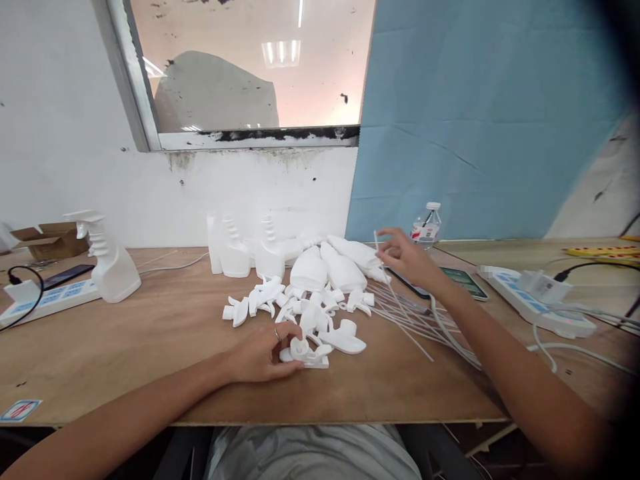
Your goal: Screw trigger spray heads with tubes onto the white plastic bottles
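My left hand [263,353] rests on the wooden table [150,347] with its fingers closed round a white spray trigger head [307,353] at the near edge of a pile of white trigger heads [295,310]. My right hand [407,257] is raised over the right side of the pile and pinches a thin white dip tube [376,241], held upright. Several loose dip tubes [410,320] lie fanned out on the table below it. White bottles [325,263] lie behind the pile, and some stand upright [235,250].
An assembled white spray bottle [110,263] stands at the left beside a power strip [45,300] and a dark phone [67,275]. A water bottle [427,225], a phone [465,281], and a second power strip [535,300] with cables sit right. A cardboard box [50,240] is far left.
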Motion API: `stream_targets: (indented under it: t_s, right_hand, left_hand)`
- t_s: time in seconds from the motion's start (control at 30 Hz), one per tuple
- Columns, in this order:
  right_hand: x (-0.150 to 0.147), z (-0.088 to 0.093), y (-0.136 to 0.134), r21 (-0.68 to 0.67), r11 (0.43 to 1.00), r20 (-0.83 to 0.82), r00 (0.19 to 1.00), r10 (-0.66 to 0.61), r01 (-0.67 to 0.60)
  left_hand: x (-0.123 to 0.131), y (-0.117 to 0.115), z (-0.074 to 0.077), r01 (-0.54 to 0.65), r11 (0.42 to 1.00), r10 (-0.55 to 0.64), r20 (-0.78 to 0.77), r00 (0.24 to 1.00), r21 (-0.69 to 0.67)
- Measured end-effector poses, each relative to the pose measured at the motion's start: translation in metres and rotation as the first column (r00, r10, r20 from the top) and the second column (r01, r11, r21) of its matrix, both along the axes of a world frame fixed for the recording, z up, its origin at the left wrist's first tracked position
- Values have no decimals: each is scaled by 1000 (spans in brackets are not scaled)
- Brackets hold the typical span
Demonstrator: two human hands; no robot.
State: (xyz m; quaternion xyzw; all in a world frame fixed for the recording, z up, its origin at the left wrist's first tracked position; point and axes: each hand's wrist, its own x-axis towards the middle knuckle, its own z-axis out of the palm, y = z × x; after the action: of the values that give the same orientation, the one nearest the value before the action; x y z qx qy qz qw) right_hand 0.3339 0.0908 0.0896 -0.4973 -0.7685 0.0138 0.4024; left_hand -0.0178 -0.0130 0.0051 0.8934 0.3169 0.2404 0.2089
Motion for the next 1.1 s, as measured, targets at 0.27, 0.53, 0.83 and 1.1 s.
stream_targets:
  t_s: [0.27,0.53,0.83,1.1]
  right_hand:
    - [-1,10,-1,299,937,-712,611,344,-179]
    - [-63,-24,-18,14,924,-814,533,233,-382]
    - [-121,-60,-69,-248,576,-728,542,421,-779]
    - [-128,-67,-76,-335,468,-699,548,459,-818]
  left_hand:
    - [0,0,-3,-38,994,41,22,999,-99]
    - [2,0,2,4,996,-1,40,999,-84]
    - [2,2,2,20,1000,-20,10,1000,10]
    - [2,2,2,47,999,-48,9,999,20]
